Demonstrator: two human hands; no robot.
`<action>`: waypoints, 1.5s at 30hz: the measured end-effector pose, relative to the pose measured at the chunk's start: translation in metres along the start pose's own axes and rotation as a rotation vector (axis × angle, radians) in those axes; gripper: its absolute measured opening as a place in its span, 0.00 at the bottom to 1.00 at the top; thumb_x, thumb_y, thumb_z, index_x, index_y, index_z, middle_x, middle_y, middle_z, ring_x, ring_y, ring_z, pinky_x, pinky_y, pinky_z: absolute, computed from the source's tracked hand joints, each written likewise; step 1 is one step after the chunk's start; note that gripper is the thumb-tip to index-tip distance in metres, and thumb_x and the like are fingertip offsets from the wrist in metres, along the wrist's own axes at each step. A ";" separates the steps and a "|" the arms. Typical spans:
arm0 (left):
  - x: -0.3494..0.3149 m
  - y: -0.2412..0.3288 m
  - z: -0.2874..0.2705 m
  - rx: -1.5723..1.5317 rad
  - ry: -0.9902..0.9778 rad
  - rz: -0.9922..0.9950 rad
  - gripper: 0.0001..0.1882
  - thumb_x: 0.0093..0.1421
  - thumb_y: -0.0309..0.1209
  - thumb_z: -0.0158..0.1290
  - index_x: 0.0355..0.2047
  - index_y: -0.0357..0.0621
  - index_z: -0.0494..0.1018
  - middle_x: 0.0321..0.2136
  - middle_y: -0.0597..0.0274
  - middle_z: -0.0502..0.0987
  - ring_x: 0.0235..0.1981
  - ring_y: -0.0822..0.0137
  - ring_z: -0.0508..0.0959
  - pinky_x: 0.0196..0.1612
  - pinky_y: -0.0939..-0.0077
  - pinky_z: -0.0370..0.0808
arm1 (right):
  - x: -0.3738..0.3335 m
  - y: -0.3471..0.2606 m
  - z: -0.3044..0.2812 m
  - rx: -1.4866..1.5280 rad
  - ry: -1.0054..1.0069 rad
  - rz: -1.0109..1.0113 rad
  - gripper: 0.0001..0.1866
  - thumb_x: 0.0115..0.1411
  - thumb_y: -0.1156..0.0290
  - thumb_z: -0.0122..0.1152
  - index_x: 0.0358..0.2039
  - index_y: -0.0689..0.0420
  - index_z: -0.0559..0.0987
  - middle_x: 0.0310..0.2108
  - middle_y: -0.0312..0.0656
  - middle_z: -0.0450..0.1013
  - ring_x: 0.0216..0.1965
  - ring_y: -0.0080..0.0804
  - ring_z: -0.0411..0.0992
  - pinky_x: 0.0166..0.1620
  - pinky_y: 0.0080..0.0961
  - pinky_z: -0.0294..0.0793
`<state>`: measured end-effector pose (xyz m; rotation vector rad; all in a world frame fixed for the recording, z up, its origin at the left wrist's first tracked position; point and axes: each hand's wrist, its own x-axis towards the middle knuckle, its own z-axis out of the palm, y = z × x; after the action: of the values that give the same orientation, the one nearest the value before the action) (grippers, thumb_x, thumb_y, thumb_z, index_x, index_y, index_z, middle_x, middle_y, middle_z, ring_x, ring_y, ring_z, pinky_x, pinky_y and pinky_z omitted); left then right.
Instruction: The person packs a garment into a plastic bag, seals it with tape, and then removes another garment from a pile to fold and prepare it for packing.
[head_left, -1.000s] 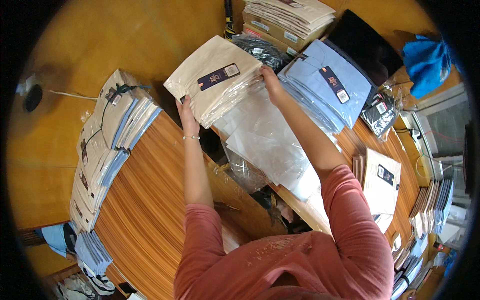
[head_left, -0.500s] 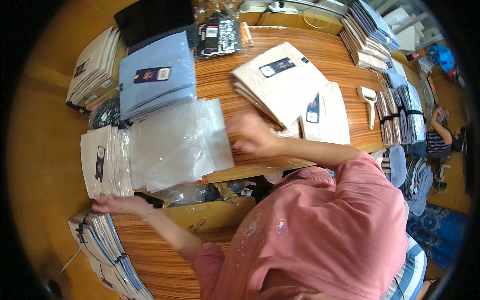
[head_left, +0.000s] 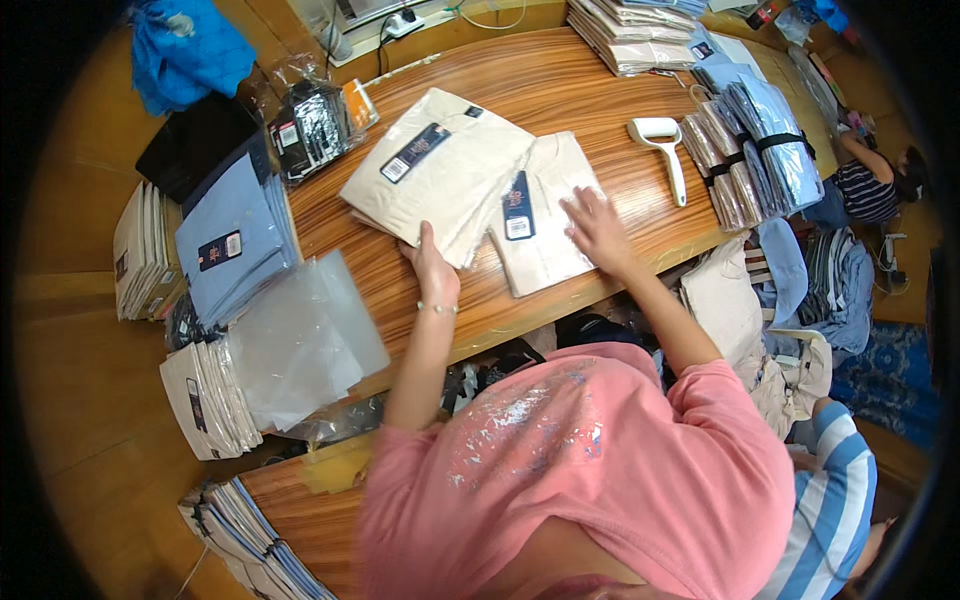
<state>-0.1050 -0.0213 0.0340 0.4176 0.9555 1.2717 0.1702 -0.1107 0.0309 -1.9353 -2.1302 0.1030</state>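
Note:
A stack of folded cream garments [head_left: 450, 165] in clear bags, a dark tag on top, lies tilted on the wooden table. My left hand [head_left: 432, 272] is at its near edge, thumb on top and the other fingers mostly hidden at the edge. To its right, partly under the stack, lies another bagged cream garment [head_left: 555, 205] with a dark tag. Over its right side my right hand [head_left: 600, 237] is spread, fingers apart, holding nothing; whether it touches the bag I cannot tell.
Clear plastic bags [head_left: 300, 345] lie at the left, between a blue garment pile [head_left: 235, 270] and a cream pile [head_left: 195, 415]. A white lint roller [head_left: 665, 150] rests right of centre, before strapped bundles [head_left: 765, 150]. A co-worker [head_left: 865, 185] is at the far right.
My view has shifted right. The left hand has left the cream pile at the left and is now at the central stack's edge. My right hand has moved right, over the tagged garment.

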 end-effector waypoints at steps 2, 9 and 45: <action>0.022 -0.010 0.017 0.025 0.046 0.043 0.37 0.62 0.27 0.45 0.62 0.46 0.33 0.59 0.48 0.53 0.58 0.55 0.59 0.59 0.57 0.61 | -0.016 0.007 0.003 0.111 0.002 0.052 0.26 0.59 0.57 0.49 0.58 0.45 0.64 0.62 0.47 0.52 0.64 0.46 0.47 0.61 0.51 0.44; 0.141 -0.028 0.054 0.055 0.119 0.217 0.38 0.58 0.25 0.51 0.60 0.38 0.37 0.56 0.46 0.57 0.52 0.55 0.67 0.50 0.60 0.71 | -0.038 0.026 -0.004 0.190 -0.040 -0.073 0.26 0.59 0.56 0.48 0.59 0.42 0.63 0.63 0.46 0.50 0.65 0.46 0.45 0.62 0.51 0.43; -0.076 -0.114 0.080 1.689 -0.065 0.634 0.28 0.57 0.40 0.48 0.60 0.62 0.59 0.62 0.52 0.50 0.64 0.45 0.45 0.60 0.40 0.44 | 0.017 0.015 0.026 0.088 -0.019 -0.236 0.30 0.60 0.55 0.45 0.62 0.48 0.57 0.64 0.52 0.45 0.66 0.52 0.40 0.60 0.60 0.37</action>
<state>0.0281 -0.1063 0.0236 2.1614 1.7597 0.6377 0.1771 -0.0887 0.0050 -1.6279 -2.3072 0.1672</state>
